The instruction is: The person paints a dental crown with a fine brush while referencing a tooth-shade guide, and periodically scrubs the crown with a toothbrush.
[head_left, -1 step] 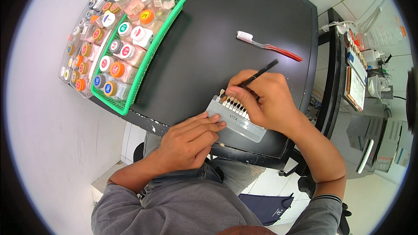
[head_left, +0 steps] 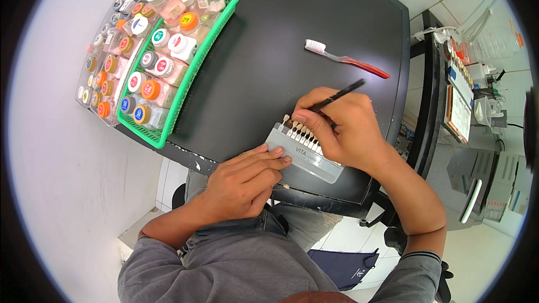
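On the table lies a grey dental shade guide (head_left: 306, 156) with a row of tooth-coloured tabs along its far edge. My left hand (head_left: 244, 182) rests its outstretched fingertips on the guide's left end. A slim black-handled brush (head_left: 339, 94) is pinched between the thumb and fingers of my right hand (head_left: 342, 126). The brush points down toward the tabs at the guide's left; my fingers and the tabs mostly hide its tip. Close to the left hand, at the table's front edge, a small tab-like piece (head_left: 285, 186) sticks out.
A toothbrush (head_left: 348, 62) with a red handle lies farther back on the black table (head_left: 258, 39). Along the left stand a green basket (head_left: 193, 70) of capped jars and a clear tray (head_left: 84, 81) of more bottles. A side bench (head_left: 429, 106) stands at the right.
The brush and my right fingertips have shifted slightly up and away from the tabs, and the brown brush tip shows less. My left hand and the shade guide have stayed put.
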`<action>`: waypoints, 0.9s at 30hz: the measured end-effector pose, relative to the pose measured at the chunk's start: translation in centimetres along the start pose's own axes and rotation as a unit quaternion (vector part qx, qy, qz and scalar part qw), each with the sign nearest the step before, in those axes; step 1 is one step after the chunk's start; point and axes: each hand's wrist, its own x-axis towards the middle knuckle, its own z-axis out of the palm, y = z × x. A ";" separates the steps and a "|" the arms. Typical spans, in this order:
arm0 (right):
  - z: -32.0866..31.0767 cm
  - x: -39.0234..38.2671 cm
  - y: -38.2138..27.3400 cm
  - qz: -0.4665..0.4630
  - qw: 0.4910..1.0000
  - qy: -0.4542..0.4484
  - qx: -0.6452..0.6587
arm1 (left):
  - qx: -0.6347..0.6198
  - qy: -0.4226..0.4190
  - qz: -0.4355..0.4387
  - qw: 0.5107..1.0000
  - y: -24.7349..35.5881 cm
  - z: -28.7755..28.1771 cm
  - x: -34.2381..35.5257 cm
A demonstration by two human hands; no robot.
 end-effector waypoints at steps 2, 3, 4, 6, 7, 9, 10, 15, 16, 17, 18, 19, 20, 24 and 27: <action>-0.3 0.1 -0.6 -0.006 1.000 -0.005 0.011 | 0.001 0.000 0.002 1.000 0.0 0.0 0.0; -0.1 -0.1 -0.4 -0.015 1.000 -0.005 0.004 | 0.001 0.000 0.004 1.000 0.0 0.0 0.1; 0.2 -0.3 0.0 -0.023 1.000 -0.004 -0.003 | 0.001 0.002 0.005 1.000 0.0 0.1 0.1; 0.3 -0.2 0.1 -0.038 0.999 0.000 -0.001 | 0.006 0.006 0.006 1.000 0.1 0.0 0.1; 0.3 -0.1 -0.1 -0.042 0.999 0.003 0.004 | 0.008 0.008 0.005 1.000 0.1 0.0 0.0; 0.1 -0.2 -0.2 -0.045 0.999 0.007 -0.002 | 0.009 0.014 0.010 1.000 0.1 0.3 0.1; 0.3 -0.4 0.1 -0.044 0.999 0.006 -0.011 | 0.009 0.016 0.013 1.000 0.1 0.3 0.2; 0.4 -0.4 0.1 -0.072 0.997 0.013 -0.015 | 0.016 0.022 0.016 1.000 0.2 0.4 0.1; 0.6 -0.5 0.4 -0.076 0.997 0.014 -0.026 | 0.016 0.026 0.016 0.999 0.2 0.4 0.2; 0.8 -0.5 0.7 -0.081 0.996 0.014 -0.033 | 0.018 0.029 0.013 0.999 0.2 0.5 0.2; 0.7 -0.4 0.7 -0.078 0.996 0.026 -0.037 | 0.019 0.032 0.010 0.999 0.2 0.5 0.1; 0.3 -0.1 0.7 -0.075 0.996 0.038 -0.040 | 0.023 0.033 0.011 0.999 0.2 0.5 0.0; -0.1 0.1 0.6 -0.071 0.995 0.049 -0.045 | 0.025 0.036 0.012 0.999 0.2 0.6 0.0; -0.7 -0.1 0.0 -0.026 0.999 0.042 0.006 | 0.033 0.036 0.015 0.999 0.0 0.7 0.0; -0.5 -0.4 0.1 -0.022 0.999 0.031 0.023 | 0.031 0.033 0.011 0.999 0.1 0.8 0.0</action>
